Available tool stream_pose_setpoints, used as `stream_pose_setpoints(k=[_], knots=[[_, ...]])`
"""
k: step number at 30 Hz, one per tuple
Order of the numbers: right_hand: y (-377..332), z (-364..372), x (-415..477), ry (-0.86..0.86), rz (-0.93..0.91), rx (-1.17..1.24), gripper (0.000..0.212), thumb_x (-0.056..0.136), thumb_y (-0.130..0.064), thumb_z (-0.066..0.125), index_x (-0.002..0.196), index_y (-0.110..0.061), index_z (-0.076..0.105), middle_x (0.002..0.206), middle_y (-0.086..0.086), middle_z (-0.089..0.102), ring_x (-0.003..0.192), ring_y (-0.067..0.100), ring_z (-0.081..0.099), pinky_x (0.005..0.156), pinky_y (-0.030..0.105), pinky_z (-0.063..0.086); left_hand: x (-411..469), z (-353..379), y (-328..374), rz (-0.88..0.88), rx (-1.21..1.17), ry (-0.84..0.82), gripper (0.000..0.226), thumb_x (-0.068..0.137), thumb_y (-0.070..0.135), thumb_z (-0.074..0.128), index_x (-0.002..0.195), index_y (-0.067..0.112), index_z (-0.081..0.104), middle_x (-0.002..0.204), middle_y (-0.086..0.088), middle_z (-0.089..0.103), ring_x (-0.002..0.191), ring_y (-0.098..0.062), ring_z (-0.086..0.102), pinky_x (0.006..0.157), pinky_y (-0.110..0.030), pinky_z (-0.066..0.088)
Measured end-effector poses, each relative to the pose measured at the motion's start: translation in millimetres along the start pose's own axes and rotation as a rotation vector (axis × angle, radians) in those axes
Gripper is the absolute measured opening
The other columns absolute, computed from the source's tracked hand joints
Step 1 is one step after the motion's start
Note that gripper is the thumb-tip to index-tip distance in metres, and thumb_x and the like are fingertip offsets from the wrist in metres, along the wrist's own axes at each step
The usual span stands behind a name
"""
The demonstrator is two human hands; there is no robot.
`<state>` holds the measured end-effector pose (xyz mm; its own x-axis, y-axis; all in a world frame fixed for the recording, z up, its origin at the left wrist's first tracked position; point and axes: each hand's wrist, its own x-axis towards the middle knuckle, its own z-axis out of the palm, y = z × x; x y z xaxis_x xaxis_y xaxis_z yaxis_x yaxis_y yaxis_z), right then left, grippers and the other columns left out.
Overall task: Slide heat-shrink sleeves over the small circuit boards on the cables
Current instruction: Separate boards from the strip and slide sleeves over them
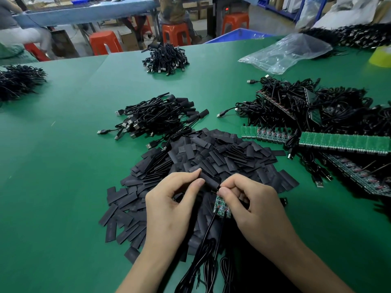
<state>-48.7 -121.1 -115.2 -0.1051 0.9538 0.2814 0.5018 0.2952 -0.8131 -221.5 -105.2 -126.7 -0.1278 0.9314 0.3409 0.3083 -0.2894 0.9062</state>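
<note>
My left hand pinches a black heat-shrink sleeve between thumb and forefinger, just above a big heap of flat black sleeves. My right hand pinches small green circuit boards at their top end, right at the sleeve's lower mouth. Black cables run from the boards down toward me. How far the sleeve covers a board is hidden by my fingers.
A bundle of sleeved USB cables lies beyond the heap. Cables with bare green board strips pile up at the right. Further cable bundles and a clear plastic bag sit farther back on the green table.
</note>
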Motion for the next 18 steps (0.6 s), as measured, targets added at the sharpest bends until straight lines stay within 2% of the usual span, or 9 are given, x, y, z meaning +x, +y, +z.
stream_pose_setpoints(k=[4, 8, 11, 15, 18], knots=[[-0.4, -0.5, 0.4, 0.016, 0.014, 0.013, 0.020, 0.098, -0.023, 0.064, 0.079, -0.028, 0.063, 0.064, -0.005, 0.058, 0.056, 0.016, 0.052, 0.050, 0.018, 0.037, -0.3, -0.6, -0.6, -0.014, -0.077, -0.001, 0.018, 0.089, 0.012, 0.074, 0.103, 0.021, 0.080, 0.100, 0.008, 0.077, 0.099, -0.015, 0.073, 0.085, -0.017, 0.052], [-3.5, -1.8, 0.7, 0.030, 0.021, 0.029, 0.019, 0.097, -0.023, 0.064, 0.079, -0.027, 0.064, 0.064, -0.002, 0.058, 0.054, 0.014, 0.051, 0.050, 0.014, 0.034, 0.4, -1.3, 0.9, -0.013, -0.120, -0.018, 0.020, 0.088, 0.015, 0.072, 0.106, 0.020, 0.080, 0.101, 0.007, 0.078, 0.099, -0.014, 0.073, 0.086, -0.019, 0.053], [-5.5, -1.4, 0.6, 0.044, 0.037, 0.074, 0.020, 0.098, -0.025, 0.064, 0.078, -0.028, 0.064, 0.063, 0.001, 0.058, 0.055, 0.017, 0.051, 0.049, 0.020, 0.036, -1.4, -0.5, 3.7, -0.054, -0.227, 0.018, 0.022, 0.085, 0.020, 0.073, 0.105, 0.023, 0.081, 0.097, 0.002, 0.079, 0.093, -0.014, 0.075, 0.084, -0.021, 0.057], [-8.5, -2.8, 0.2, 0.017, 0.046, 0.131, 0.021, 0.098, -0.032, 0.060, 0.080, -0.025, 0.065, 0.065, 0.003, 0.060, 0.057, 0.019, 0.053, 0.055, 0.037, 0.044, -3.5, 1.4, 6.9, -0.131, -0.383, 0.071, 0.024, 0.081, 0.016, 0.077, 0.104, 0.023, 0.082, 0.090, -0.006, 0.079, 0.083, -0.017, 0.077, 0.076, -0.019, 0.059], [-9.0, -5.5, 0.8, -0.043, 0.086, 0.228, 0.019, 0.097, -0.034, 0.058, 0.082, -0.025, 0.066, 0.062, -0.002, 0.057, 0.054, 0.013, 0.048, 0.055, 0.038, 0.042, -3.1, 1.1, 6.4, -0.085, -0.396, 0.034, 0.025, 0.083, 0.014, 0.076, 0.104, 0.026, 0.081, 0.090, -0.008, 0.078, 0.084, -0.019, 0.077, 0.078, -0.021, 0.058]])
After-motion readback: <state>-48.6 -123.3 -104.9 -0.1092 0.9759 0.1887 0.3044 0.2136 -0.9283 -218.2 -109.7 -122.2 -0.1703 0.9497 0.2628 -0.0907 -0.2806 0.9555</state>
